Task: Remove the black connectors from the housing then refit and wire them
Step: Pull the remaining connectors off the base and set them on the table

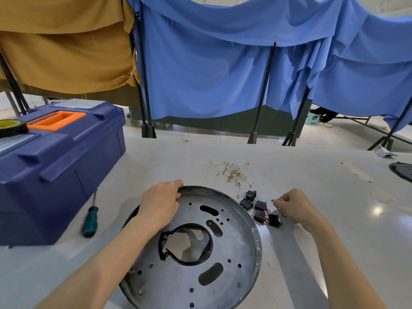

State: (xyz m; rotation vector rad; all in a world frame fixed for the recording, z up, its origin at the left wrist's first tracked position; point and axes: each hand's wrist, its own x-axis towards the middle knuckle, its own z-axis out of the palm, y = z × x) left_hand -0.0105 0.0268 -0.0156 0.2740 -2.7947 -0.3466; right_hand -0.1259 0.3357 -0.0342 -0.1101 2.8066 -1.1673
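Note:
A round grey metal housing (234, 259) with slots, small holes and a black-rimmed central opening lies on the white table in front of me. My left hand (159, 205) grips its far left rim. Several black connectors (259, 210) with red faces and metal pins lie loose on the table just right of the housing. My right hand (294, 205) hovers right beside them, fingers pinched together; I cannot tell whether something small is between the fingertips. A heap of short white wires with brass terminals (233, 173) lies beyond the connectors.
A blue toolbox (58, 166) with an orange handle stands at the left, a roll of tape (11, 127) on its lid. A green-handled screwdriver (90, 221) lies beside it. A dark disc (402, 171) sits at the table's right edge. Blue and tan curtains hang behind.

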